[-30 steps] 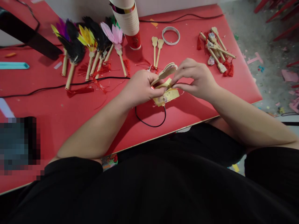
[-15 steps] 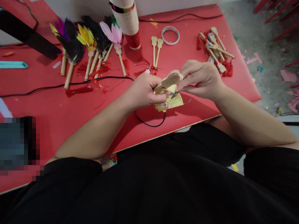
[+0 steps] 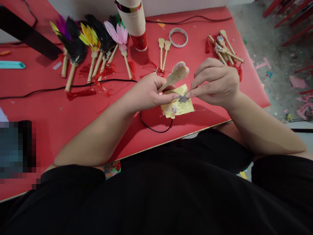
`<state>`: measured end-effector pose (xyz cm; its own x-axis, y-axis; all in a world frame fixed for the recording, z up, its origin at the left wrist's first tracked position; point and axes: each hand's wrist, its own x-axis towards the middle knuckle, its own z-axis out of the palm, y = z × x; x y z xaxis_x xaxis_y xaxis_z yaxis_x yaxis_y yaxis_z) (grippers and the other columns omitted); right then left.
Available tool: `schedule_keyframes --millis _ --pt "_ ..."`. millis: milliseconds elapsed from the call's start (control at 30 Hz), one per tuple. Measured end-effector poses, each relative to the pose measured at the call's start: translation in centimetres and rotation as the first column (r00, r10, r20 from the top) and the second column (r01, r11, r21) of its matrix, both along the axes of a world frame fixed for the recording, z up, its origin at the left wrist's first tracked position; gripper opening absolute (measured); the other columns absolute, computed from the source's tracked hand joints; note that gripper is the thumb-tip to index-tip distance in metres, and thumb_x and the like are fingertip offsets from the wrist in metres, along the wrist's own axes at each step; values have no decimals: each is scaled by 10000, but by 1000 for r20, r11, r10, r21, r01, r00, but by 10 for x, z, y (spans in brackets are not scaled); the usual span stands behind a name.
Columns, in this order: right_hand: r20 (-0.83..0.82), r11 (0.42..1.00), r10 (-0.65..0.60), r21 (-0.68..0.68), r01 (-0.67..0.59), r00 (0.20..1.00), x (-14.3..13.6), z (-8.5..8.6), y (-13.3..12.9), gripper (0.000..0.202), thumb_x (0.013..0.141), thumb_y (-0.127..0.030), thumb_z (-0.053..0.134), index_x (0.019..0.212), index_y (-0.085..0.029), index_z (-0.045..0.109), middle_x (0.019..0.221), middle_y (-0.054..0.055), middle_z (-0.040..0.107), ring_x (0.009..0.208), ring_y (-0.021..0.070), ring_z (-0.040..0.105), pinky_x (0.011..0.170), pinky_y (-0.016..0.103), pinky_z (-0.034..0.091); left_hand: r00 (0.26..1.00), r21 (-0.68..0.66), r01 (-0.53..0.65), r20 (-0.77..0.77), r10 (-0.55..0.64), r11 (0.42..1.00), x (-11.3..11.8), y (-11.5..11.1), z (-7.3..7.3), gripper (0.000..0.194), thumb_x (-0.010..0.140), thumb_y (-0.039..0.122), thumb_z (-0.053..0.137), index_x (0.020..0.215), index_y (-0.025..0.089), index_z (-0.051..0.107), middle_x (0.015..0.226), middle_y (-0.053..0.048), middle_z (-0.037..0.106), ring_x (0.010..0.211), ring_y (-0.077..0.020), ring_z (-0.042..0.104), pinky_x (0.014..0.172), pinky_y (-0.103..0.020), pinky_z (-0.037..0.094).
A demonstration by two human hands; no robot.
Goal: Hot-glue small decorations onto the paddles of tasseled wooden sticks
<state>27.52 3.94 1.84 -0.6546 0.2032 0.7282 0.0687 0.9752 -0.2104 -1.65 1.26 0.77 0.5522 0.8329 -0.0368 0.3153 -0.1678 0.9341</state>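
Near the front edge of the table, my left hand [image 3: 156, 93] is closed around the thin stem of a wooden paddle-shaped handle [image 3: 179, 72]. Its broad scalloped head points up and to the right, with a whitish, lumpy coating. Below that head is a yellow square of paper [image 3: 187, 107], spotted with pale glue-like smears; my left thumb overlaps its upper edge. My right hand [image 3: 214, 83] pinches a small grey blade-like piece [image 3: 185, 98] between thumb and fingers. Its tip lies over the yellow paper, close to my left thumb.
Several feathered sticks with red tassels, one with pink feathers [image 3: 119, 36], lie at the back left. Behind my hands are stacked paper cups [image 3: 134, 24], two bare wooden paddles [image 3: 163, 54] and a tape roll [image 3: 178, 37]. More tasselled paddles [image 3: 226, 49] lie right; a black cord [image 3: 97, 83] crosses the table.
My right hand has drawn away from the paddle's head and now has the grey piece lower, over the paper. The paddle is tilted further upright, and more of the yellow paper shows.
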Motion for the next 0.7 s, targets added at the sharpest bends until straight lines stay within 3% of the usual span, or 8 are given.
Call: schedule_keyframes --millis 133,233,333,500,600,700 --pt "36 994 21 -104 -17 999 0 1 2 208 1195 -257 795 1163 -362 971 1008 -5 916 901 203 829 910 416 698 999 97 -43 -14 45 994 1 -4 1 259 903 312 862 734 202 700 638 48 496 656 -120 490 657 -284 398" --pt "3 980 66 -191 -64 998 -1 1 4 194 1156 -217 863 1177 -376 972 1025 -4 921 903 185 825 922 406 670 997 161 -82 0 83 984 4 -7 2 337 883 288 854 675 214 600 603 58 421 639 -116 443 634 -295 344" --pt "-23 971 74 -226 -77 997 -2 1 4 190 1153 -229 880 1171 -392 977 1017 -6 921 901 182 812 932 414 653 996 175 -93 5 94 980 6 -10 3 329 869 276 844 676 221 583 598 61 419 641 -120 447 630 -305 330" --pt "20 957 35 -287 -27 999 -2 3 -2 191 1193 -441 854 1058 -402 983 944 -15 906 840 176 804 938 426 666 989 190 -144 -4 147 971 4 -5 -2 337 884 261 832 670 224 575 629 48 464 663 -129 453 656 -333 330" --pt "-36 957 80 -275 -87 996 -5 8 -10 184 1216 -404 823 1095 -379 959 981 -38 909 788 150 782 895 417 665 973 189 -229 22 229 955 -2 4 -8 324 910 311 852 683 217 642 665 31 515 691 -140 445 675 -352 335" --pt "-57 973 86 -210 -96 995 -7 12 -16 169 1210 -319 810 1122 -380 940 1005 -48 914 789 157 777 874 429 661 971 128 -239 55 234 962 -5 11 -12 279 926 368 890 761 197 743 706 23 537 721 -149 478 694 -348 389"
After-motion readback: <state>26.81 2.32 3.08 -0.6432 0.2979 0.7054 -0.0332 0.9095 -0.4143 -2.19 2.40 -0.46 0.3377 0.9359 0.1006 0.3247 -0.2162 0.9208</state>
